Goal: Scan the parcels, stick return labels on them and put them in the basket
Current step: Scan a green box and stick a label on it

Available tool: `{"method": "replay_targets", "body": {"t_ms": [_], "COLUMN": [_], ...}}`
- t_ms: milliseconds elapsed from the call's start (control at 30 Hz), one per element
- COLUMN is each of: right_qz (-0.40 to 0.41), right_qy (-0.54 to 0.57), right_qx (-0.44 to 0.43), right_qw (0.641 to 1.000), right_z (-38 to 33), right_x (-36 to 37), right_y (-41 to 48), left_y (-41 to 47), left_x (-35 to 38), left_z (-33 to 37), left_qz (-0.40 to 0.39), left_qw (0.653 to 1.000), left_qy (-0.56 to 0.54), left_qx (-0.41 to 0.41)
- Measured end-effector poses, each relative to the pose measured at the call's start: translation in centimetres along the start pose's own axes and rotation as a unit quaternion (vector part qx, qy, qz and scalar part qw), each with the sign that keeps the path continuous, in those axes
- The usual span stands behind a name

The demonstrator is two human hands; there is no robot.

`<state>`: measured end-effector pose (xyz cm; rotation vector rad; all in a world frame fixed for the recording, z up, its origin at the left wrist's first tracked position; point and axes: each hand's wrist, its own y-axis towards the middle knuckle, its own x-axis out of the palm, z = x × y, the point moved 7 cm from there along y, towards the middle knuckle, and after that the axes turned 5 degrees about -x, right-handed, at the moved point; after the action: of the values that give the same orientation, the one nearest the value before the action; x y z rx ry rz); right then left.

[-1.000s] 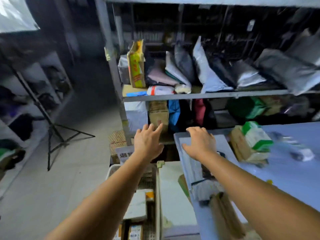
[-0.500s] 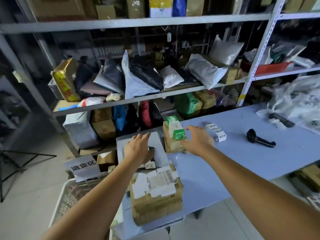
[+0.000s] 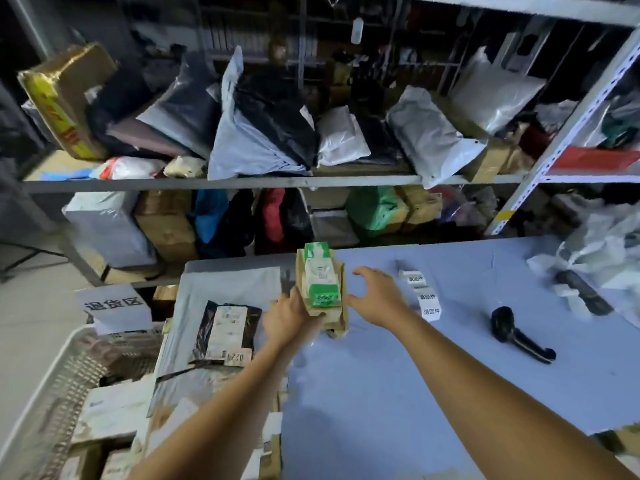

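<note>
- Left hand (image 3: 289,318): formerly over the black mailer (image 3: 225,330); now holds the near end of the brown parcel (image 3: 337,318).
- Right hand (image 3: 377,299): formerly touching that parcel's right side; now off it, fingers spread, just beside.

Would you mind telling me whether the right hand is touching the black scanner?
Apart. The head view shows blue table and return labels between the right hand and the black scanner.
</note>
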<state>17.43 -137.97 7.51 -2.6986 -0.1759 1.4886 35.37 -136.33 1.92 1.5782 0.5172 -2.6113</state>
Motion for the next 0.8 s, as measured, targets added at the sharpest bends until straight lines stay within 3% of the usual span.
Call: {"method": "replay_targets", "body": {"t_ms": [233, 467, 567, 800], "right_qz": [-0.064, -0.200, -0.183, -0.135], "right_qy": [0.019, -0.006, 0.008, 0.063], "right_qx": [-0.072, -0.139, -0.147, -0.145], "right_qw": [0.995, 0.970, 0.972, 0.978], "right_z": [0.5, 1.0, 2.1, 7.7], "right_x": [1.8, 6.0, 5.6, 1.4], "right_y": [10.3, 17.1, 17.9, 14.5], "left_y": [2.9, 4.1, 3.2, -1.0], "left_x": [3.2, 5.2, 5.4, 6.3], "left_z": [2.6, 5.0, 5.4, 7.8], "left_qz": [0.085, 0.159, 0.166, 0.172], "left_qw": [0.989, 0.967, 0.953, 0.954], "left_qy": [-0.058, -0.117, -0.189, -0.218], "left_qx": [-0.109, -0.163, -0.168, -0.111]}}
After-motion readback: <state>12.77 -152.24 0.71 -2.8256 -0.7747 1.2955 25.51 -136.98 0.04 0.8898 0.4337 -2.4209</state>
